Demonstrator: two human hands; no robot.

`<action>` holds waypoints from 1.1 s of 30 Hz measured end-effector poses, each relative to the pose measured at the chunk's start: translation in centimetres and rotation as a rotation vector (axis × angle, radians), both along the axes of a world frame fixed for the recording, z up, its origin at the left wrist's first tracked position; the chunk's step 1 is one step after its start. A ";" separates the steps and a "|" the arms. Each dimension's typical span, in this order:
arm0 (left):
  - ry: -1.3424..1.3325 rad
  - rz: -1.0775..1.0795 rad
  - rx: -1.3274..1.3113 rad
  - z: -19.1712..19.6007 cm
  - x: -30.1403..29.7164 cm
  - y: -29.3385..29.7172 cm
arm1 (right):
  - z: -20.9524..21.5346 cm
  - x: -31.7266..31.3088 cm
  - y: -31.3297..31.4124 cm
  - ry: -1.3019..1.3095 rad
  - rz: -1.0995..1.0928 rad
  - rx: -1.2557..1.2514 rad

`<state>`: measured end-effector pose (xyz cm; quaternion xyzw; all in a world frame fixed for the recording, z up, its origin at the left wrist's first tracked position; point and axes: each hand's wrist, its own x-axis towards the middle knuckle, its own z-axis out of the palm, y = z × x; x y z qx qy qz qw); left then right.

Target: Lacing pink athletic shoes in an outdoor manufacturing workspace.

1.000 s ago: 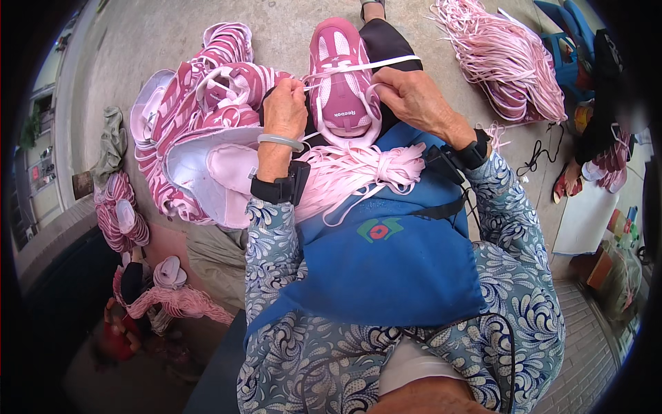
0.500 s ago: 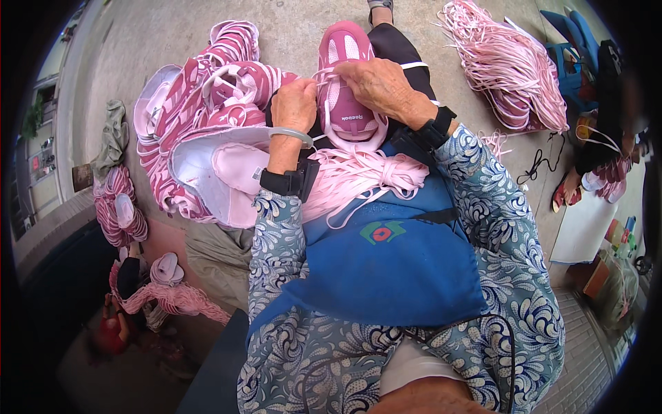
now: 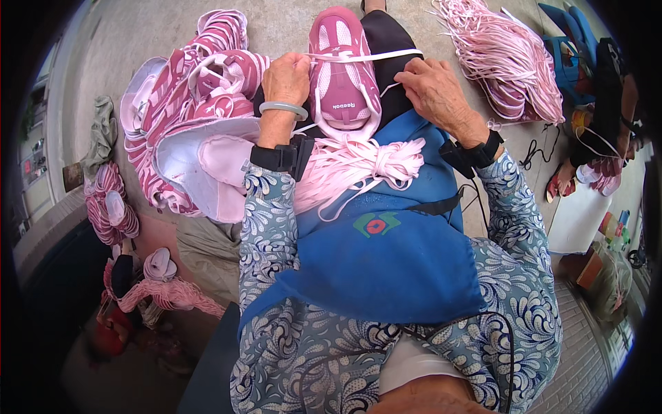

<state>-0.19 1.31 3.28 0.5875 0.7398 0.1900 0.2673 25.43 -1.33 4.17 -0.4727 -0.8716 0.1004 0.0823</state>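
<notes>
**Lacing a pink shoe on the lap, lace stretched between both hands**

Concrete floor [image 3: 289, 21] all round us; we're seated, looking down at a blue apron [image 3: 386, 262] over patterned sleeves.

Left to right:

- Far left on the floor: a small stack of pink shoe parts [image 3: 110, 207], well apart from us.
- Next in: a big pile of pink shoes [image 3: 200, 103], some lying sole-up, just beside our left forearm.
- Left hand [image 3: 286, 79]: fingers curled, pinching the lace [image 3: 365, 56] at the shoe's left edge. Pale bangle and a dark strap on that wrist.
- Shoe [image 3: 343, 76]: sits on our lap between the hands, straight ahead. Long axis runs away from us, toe far, heel opening toward the apron. Dark pink mesh with lighter pink trim, pale lining at the collar. Both hands touch it or sit right at its sides; neither is clearly nearer.
- The lace is white-pink and flat, drawn taut crosswise over the upper part of the shoe, running out to the right past it.
- Bundle of loose laces [image 3: 365, 165]: knotted heap on the apron, just below the shoe's heel.
- Right hand [image 3: 438, 86]: fingers spread loosely and bent down at the shoe's right side; we can't tell for sure whether it pinches the lace end.
- Right of that: a large heap of pink laces [image 3: 503, 62] on the floor, near but not touching.
- Far right: blue plastic thing [image 3: 569, 34] and clutter, too distorted to read.
</notes>
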 end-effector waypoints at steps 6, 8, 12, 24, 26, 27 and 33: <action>0.043 -0.027 0.027 0.3 -0.3 0.2 | -1.0 -0.8 -1.0 0.061 0.100 0.275; 0.068 -0.058 0.000 0.4 -0.4 0.4 | -1.3 -0.9 -1.2 0.041 0.147 0.294; 0.165 -0.094 0.022 0.8 0.3 0.4 | -1.6 -1.3 -0.9 0.023 0.254 0.269; 0.011 -0.053 -0.068 1.2 -0.2 0.2 | -1.4 -3.8 2.6 0.469 -0.052 -0.164; 0.019 -0.073 -0.084 1.3 -0.2 0.3 | -2.0 -4.4 3.8 0.437 -0.082 -0.176; 0.004 -0.076 -0.079 1.5 -0.2 0.2 | -2.3 -4.6 4.5 0.460 -0.094 -0.111; -0.185 -0.017 -0.018 -0.1 -1.1 -1.0 | -1.3 -3.0 4.0 0.447 -0.040 -0.194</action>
